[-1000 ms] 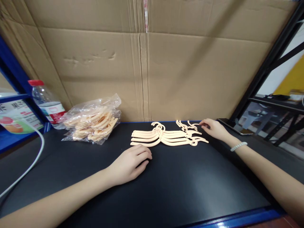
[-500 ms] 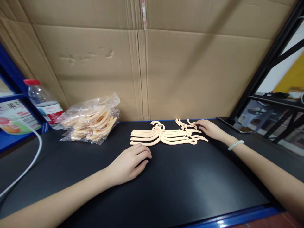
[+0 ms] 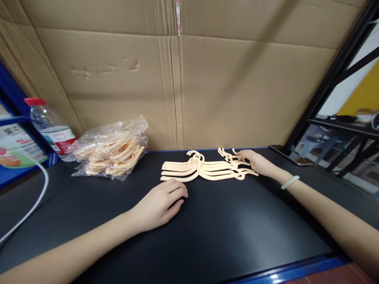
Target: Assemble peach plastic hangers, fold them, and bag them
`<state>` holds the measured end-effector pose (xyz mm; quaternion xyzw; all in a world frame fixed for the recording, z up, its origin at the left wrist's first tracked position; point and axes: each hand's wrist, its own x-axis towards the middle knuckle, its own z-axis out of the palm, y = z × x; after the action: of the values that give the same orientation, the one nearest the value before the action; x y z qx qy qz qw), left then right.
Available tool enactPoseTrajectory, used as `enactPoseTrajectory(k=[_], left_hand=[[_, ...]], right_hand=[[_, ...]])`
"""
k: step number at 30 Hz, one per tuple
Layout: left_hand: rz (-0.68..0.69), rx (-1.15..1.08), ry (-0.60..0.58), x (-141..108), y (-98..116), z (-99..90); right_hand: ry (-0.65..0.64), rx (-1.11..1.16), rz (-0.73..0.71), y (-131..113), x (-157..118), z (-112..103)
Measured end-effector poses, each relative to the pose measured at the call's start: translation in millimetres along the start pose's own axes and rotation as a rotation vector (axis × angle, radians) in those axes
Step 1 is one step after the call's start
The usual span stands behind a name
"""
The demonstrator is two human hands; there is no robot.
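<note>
Several peach-coloured plastic hanger parts [image 3: 179, 172] lie in a neat overlapping row, their curved hooks [image 3: 195, 156] gathered at the middle. To the right lie smaller curved hanger pieces [image 3: 226, 154], partly covered by my fingers. My right hand [image 3: 254, 161] is over these pieces, thumb and fingers pinched on one of the small hanger pieces. My left hand [image 3: 162, 203] lies on the black tabletop just in front of the row, fingers loosely bent and apart, holding nothing.
A clear plastic bag [image 3: 114, 152] full of similar hanger parts sits at the back left, beside a red-capped bottle [image 3: 56, 130]. A white cable [image 3: 38, 197] runs along the left. A dark flat device [image 3: 291, 156] lies at the back right. Cardboard [image 3: 231, 86] stands behind the table.
My right hand has moved slightly left, and its fingers have closed on a small hanger piece. My left hand stays in place. The view has shifted slightly.
</note>
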<state>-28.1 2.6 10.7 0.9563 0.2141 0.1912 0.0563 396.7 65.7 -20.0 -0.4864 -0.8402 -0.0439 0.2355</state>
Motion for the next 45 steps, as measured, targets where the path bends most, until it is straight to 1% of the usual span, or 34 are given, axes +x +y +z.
enactPoseTrajectory(k=[5,10,13,15,18,20,22,23,25,27,28,30,32,34,36,37,40,42,45], left_hand=[[0.002,0.001,-0.003,0,1,-0.7],[0.0,0.008,-0.013,0,0,-0.6],[-0.004,0.004,-0.014,0,0,0.3],[-0.006,-0.004,-0.01,0,-1,0.7],[-0.015,-0.025,-0.009,-1,-1,0.7],[-0.035,-0.06,-0.002,-1,1,0.8],[-0.088,-0.155,0.027,0,6,1.5],[-0.137,-0.233,0.049,1,10,2.3],[-0.275,-0.448,0.094,4,18,4.8],[-0.402,-0.701,0.119,6,26,8.3],[-0.443,-0.813,0.129,8,29,10.2],[-0.493,-0.971,0.162,10,34,13.7],[-0.535,-1.055,0.213,11,35,15.9],[-0.589,-1.111,0.28,13,34,16.4],[-0.65,-1.158,0.344,14,34,15.4],[-0.672,-1.171,0.367,15,34,14.6],[-0.671,-1.169,0.388,17,34,12.2],[-0.653,-1.146,0.401,18,35,11.5],[-0.681,-1.128,0.445,17,34,11.8]], right_hand=[[-0.004,-0.04,-0.019,6,0,3],[-0.005,-0.076,-0.045,5,2,3],[0.03,-0.1,-0.046,1,2,-4],[0.078,-0.113,-0.043,-3,2,-10],[0.223,-0.089,-0.026,-15,4,-16],[0.33,0.0,0.009,-31,7,-17],[0.389,0.202,0.06,-54,11,-16],[0.404,0.353,0.09,-68,13,-16],[0.356,0.712,0.136,-99,14,-16],[0.281,0.948,0.171,-130,13,-15],[0.227,1.035,0.164,-144,11,-15],[0.11,1.181,0.105,-166,8,-11],[-0.031,1.3,0.032,-181,4,-4],[-0.188,1.37,-0.016,-190,1,5],[-0.304,1.395,-0.04,-194,-1,13],[-0.329,1.393,-0.047,-195,-2,15],[-0.346,1.289,-0.084,-198,-2,13],[-0.35,1.149,-0.12,-201,-2,7],[-0.324,0.946,-0.174,-206,-3,-1]])
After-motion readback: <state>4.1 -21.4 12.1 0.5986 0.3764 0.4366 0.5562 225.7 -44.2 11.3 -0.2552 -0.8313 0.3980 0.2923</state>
